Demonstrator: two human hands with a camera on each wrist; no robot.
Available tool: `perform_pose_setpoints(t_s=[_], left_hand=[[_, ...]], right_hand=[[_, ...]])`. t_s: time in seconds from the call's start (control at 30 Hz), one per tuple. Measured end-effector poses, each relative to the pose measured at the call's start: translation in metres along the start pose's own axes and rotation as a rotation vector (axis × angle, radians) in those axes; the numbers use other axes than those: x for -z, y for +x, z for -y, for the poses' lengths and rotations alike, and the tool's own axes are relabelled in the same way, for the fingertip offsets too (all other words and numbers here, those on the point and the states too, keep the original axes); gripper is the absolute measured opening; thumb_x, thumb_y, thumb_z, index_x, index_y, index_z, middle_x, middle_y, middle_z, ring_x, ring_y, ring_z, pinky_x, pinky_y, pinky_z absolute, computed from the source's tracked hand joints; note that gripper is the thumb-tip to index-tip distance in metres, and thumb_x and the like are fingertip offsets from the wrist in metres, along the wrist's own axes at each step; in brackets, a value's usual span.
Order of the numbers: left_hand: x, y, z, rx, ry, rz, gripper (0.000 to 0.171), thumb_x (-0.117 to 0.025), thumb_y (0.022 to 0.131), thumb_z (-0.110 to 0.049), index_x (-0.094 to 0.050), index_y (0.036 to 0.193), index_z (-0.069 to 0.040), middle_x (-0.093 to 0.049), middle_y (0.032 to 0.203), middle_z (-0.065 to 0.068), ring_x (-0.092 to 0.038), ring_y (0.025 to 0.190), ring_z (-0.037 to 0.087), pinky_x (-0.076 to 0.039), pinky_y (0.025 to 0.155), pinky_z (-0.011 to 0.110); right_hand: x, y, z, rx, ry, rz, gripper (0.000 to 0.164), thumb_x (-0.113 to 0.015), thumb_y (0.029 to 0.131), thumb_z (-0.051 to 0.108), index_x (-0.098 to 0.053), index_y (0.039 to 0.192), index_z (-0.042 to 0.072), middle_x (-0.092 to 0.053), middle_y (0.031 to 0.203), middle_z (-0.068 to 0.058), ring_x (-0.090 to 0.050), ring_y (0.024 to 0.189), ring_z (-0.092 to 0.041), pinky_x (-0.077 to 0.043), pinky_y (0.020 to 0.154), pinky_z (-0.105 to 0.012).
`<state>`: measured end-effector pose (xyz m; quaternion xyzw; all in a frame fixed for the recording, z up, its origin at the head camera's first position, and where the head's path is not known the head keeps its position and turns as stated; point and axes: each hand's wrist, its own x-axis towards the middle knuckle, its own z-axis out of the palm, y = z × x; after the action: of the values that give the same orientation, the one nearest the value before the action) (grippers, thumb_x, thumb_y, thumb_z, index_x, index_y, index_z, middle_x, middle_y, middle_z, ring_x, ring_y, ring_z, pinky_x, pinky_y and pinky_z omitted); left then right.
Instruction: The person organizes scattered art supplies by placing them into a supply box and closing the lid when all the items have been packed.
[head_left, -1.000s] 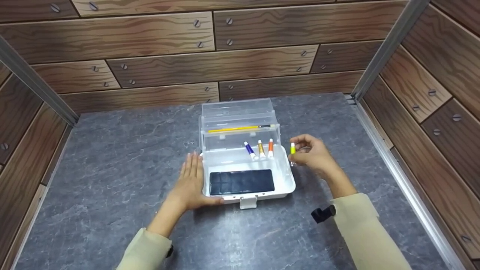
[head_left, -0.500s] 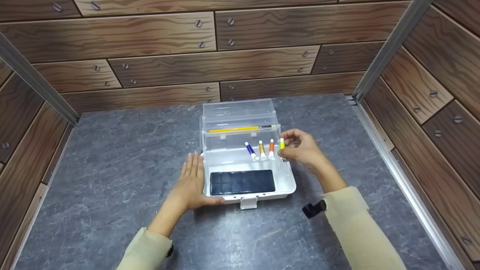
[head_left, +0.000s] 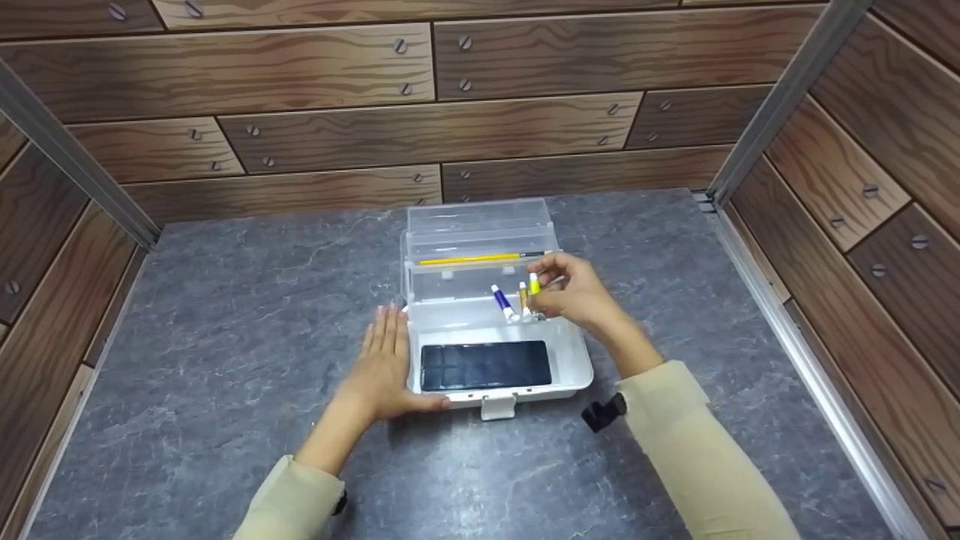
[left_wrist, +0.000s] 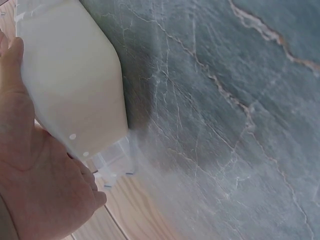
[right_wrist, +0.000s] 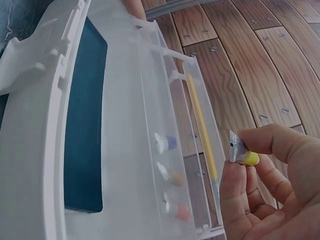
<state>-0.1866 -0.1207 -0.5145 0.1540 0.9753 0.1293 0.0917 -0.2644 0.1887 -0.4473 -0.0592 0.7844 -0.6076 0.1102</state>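
Observation:
A white storage box (head_left: 577, 364) stands open, with clear stepped trays (head_left: 442, 285) behind it. Along its left wall my left hand (head_left: 375, 379) rests with straight fingers, the thumb lying at the front edge. My right hand (head_left: 577, 296) pinches a small yellow paint tube (right_wrist: 250, 157) between thumb and fingers, above the trays. A purple paint tube (head_left: 500, 300) and an ochre one (head_left: 523, 291) lie in the lower tray. The orange paint tube (right_wrist: 178, 210) shows in the right wrist view but hides behind my right hand in the head view.
A yellow-handled paintbrush (head_left: 469, 259) lies across a higher tray. Inside the box is a dark, flat rectangular object (head_left: 486, 364). A latch (head_left: 498, 407) sticks out in front. Wood-patterned walls (head_left: 322, 135) surround the grey marbled tabletop (head_left: 247, 315).
My right hand has carried the yellow paint tube leftward, from beside the box to over the trays, and now covers the orange tube. The left hand has stayed in place.

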Motion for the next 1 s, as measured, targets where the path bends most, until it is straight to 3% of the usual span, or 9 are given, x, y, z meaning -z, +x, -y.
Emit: perform_pose_setpoints(t_s=[0.43,1.0], left_hand=[[0.0,0.0,0.0,0.005,0.003,-0.002,0.155,-0.055,0.056,-0.098,0.005,0.157,0.005,0.015,0.162,0.025,0.012,0.152,0.039,-0.002,0.125,0.047],[0.001,0.001,-0.002,0.026,-0.005,0.02,0.156,-0.056,0.056,-0.097,0.008,0.157,0.003,0.018,0.161,0.023,0.014,0.151,0.038,0.0,0.124,0.046]], right_hand=[[-0.027,0.014,0.008,0.007,-0.014,0.047,0.044,-0.069,0.071,-0.01,-0.063,0.113,-0.001,-0.05,0.094,-0.008,-0.053,0.07,-0.014,-0.055,0.054,-0.022],[-0.041,0.026,0.006,0.001,-0.006,0.039,0.043,-0.071,0.072,-0.01,-0.063,0.114,-0.002,-0.049,0.093,-0.008,-0.054,0.068,-0.014,-0.056,0.054,-0.023]])
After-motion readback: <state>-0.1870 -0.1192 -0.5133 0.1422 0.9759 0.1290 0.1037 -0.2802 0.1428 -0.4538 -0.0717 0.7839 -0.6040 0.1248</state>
